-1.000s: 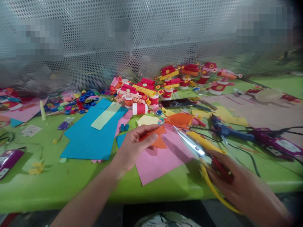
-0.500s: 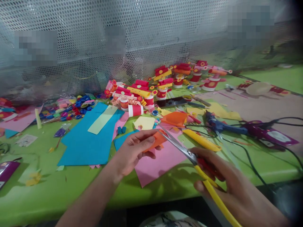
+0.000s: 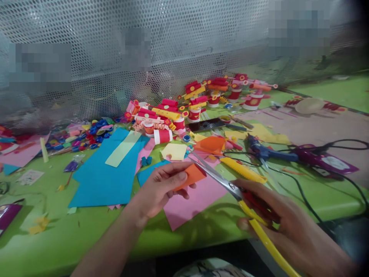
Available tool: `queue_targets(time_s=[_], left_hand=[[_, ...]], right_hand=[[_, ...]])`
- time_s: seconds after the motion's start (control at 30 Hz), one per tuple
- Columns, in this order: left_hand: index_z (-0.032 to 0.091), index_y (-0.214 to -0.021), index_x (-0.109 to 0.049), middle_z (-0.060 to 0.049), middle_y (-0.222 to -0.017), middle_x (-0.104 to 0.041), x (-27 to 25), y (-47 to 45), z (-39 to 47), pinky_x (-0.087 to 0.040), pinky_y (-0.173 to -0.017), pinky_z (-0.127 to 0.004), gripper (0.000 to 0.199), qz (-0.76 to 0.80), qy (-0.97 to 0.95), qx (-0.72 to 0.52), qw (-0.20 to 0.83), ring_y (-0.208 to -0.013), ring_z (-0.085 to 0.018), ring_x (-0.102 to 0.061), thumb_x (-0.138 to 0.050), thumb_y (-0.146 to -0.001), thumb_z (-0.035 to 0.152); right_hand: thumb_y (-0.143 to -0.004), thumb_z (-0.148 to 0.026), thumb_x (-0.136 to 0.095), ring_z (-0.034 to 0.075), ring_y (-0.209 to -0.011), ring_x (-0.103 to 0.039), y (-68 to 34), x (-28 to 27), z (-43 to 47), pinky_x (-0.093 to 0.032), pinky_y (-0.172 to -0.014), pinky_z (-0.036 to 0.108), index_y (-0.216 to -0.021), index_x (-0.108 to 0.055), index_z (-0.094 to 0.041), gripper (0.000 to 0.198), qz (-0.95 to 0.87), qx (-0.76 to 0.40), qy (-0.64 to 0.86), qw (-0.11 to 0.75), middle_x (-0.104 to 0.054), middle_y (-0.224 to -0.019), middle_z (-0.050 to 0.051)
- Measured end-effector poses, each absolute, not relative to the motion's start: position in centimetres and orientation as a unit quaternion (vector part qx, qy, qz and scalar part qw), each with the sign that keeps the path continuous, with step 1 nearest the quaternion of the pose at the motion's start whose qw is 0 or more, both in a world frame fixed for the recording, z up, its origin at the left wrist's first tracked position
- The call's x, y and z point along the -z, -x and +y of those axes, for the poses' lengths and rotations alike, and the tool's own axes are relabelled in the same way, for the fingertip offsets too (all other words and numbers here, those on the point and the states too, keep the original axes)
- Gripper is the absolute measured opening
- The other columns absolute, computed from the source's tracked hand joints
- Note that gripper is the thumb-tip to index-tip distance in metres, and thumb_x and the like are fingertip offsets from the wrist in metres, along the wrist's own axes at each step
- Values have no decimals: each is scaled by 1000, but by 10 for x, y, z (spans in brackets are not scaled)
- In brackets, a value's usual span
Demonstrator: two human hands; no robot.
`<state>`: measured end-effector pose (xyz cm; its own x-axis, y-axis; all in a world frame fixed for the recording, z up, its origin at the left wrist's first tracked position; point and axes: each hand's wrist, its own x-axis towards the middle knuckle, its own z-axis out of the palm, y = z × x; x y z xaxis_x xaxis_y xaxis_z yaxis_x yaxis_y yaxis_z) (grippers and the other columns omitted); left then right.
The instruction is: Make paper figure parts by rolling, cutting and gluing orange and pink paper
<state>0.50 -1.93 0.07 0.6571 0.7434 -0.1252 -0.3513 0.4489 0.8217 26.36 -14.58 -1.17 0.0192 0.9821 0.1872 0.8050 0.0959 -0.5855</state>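
Observation:
Between thumb and fingers, my left hand (image 3: 164,188) pinches a small piece of orange paper (image 3: 193,175). My right hand (image 3: 279,215) is wrapped round the yellow and red handles of a pair of scissors (image 3: 221,181). The scissor blades are slightly parted and point up and left, close to the orange paper's right edge. Beneath both lies a sheet of pink paper (image 3: 184,211) on the green table (image 3: 95,238). Left of my left hand are blue paper sheets (image 3: 106,188) with a pale yellow-green strip (image 3: 123,148) on top.
Red paper cups with rolled paper on top (image 3: 194,113) stand in several at the back, before a perforated metal screen (image 3: 100,50). A blue and purple glue gun (image 3: 276,154) with a black cable lies right. Colourful small pieces (image 3: 92,132) and a yellow craft knife (image 3: 245,170) lie about.
The orange paper now shows more of its flat face and sits apart from the blades' cutting line. Both hands stay nearly in place; the view has shifted slightly.

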Motion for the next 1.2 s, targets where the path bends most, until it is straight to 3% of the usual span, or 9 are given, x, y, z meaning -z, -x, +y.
queue_targets(time_s=[0.2, 0.4, 0.83, 1.0, 1.2], left_hand=[[24, -113, -81, -8, -101, -78, 0, -5, -18, -57, -64, -23, 29, 254, -405, -332, 813, -82, -17, -73, -82, -85, 30], [24, -113, -81, -8, -96, -79, 4, -4, -17, -57, -65, -24, 28, 249, -403, -340, 812, -82, -18, -75, -82, -86, 30], [23, -111, -82, -9, -101, -79, 3, -3, -16, -58, -64, -23, 27, 239, -400, -339, 817, -80, -17, -74, -83, -85, 31], [23, -112, -82, -9, -97, -79, 4, -3, -16, -58, -64, -23, 28, 246, -407, -338, 812, -80, -17, -73, -83, -85, 32], [23, -109, -83, -8, -96, -79, 3, -4, -17, -58, -63, -21, 24, 234, -392, -341, 821, -81, -16, -73, -82, -86, 29]], right_hand=[[-84, -59, -70, 31, -101, -76, -269, 21, -151, -64, -81, 36, -136, -62, -30, 60, -661, -169, 665, 305, -76, -116, 9], [-86, -58, -67, 29, -88, -76, -259, 12, -150, -61, -63, 31, -131, -66, -28, 55, -657, -167, 664, 316, -78, -102, 7], [-79, -60, -75, 31, -87, -76, -260, 11, -152, -62, -73, 36, -124, -74, -27, 57, -634, -174, 675, 335, -81, -103, 11], [-78, -56, -78, 28, -74, -75, -268, 14, -149, -62, -66, 35, -126, -75, -27, 55, -656, -160, 667, 316, -81, -94, 9], [-79, -53, -80, 25, -74, -75, -272, 21, -150, -58, -61, 30, -126, -74, -29, 53, -669, -142, 658, 316, -81, -94, 6]])
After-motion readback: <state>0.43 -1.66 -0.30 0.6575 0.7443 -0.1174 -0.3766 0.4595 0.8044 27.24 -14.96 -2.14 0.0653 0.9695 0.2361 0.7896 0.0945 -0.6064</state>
